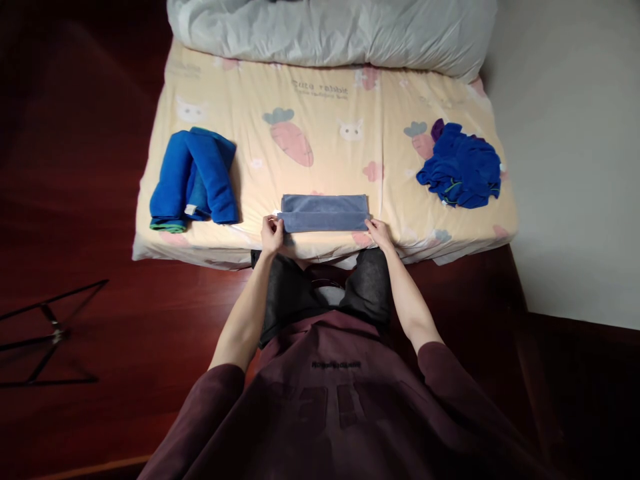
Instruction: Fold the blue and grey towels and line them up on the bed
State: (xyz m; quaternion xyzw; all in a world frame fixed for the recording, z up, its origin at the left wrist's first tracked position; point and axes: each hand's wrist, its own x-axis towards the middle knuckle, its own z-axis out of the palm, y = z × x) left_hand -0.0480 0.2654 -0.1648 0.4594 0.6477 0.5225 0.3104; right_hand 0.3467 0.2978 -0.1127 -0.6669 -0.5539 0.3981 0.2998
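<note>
A grey-blue towel [324,213] lies folded into a long strip near the front edge of the bed, its near part doubled over the far part. My left hand [273,233] pinches its left end, where a small white tag shows. At the right end my right hand [379,233] grips the folded corner between thumb and fingers. To the left rest several rolled or folded blue towels [173,177], one with a green edge. A crumpled heap of blue cloths [463,167] sits on the right, with a bit of purple cloth [438,129] at its top.
The bed [340,143] has a yellow sheet printed with carrots and cats. A bunched white quilt [330,30] lies along its far side. A pale wall [575,167] stands on the right. Black tripod legs [55,333] are on the dark red floor [150,320] at left.
</note>
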